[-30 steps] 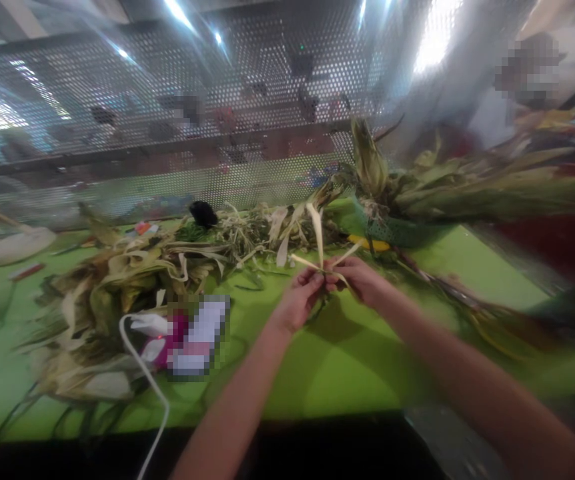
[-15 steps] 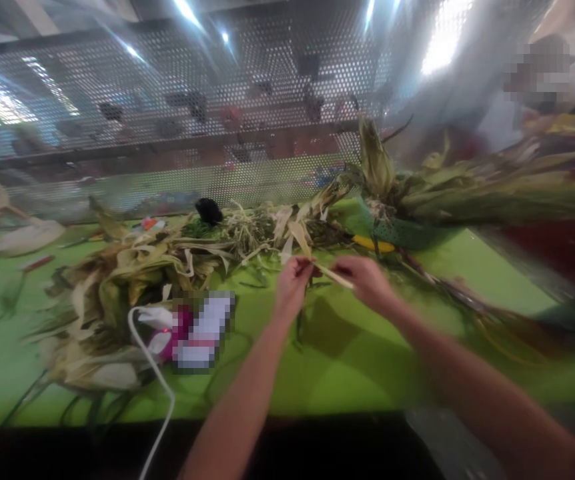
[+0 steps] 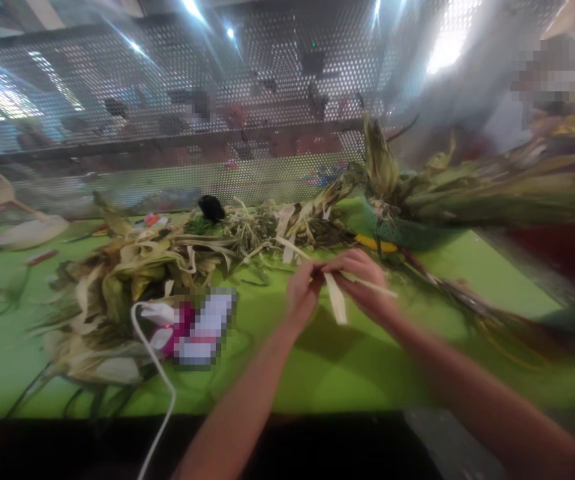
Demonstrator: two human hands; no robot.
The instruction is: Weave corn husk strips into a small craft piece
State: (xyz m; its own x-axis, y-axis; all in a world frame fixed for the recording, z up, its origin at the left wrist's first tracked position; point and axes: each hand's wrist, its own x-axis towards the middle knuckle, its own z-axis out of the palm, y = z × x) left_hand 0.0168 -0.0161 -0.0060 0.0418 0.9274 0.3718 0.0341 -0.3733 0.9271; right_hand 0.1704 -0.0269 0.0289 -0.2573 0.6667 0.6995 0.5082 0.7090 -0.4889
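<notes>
My left hand and my right hand meet above the green table, fingertips pinched close together. Between them are pale strips of corn husk. One flat husk strip hangs down between the hands toward me. Another, narrower husk strip sticks out past my right hand, and a thin pale end points up and left beyond my left hand. Whether these are parts of one piece I cannot tell, as the fingers hide where they cross. A heap of dried corn husks lies to the left.
A blurred-out phone-like object lies left of my arms, beside a white cable. Behind my right hand, a green basket carries long husks. A red-handled tool lies far left. A perforated metal screen stands behind the table.
My hands have come together, and my right hand has moved left over the strip. A flat husk strip now hangs between them, where before a strip stood up above my left hand.
</notes>
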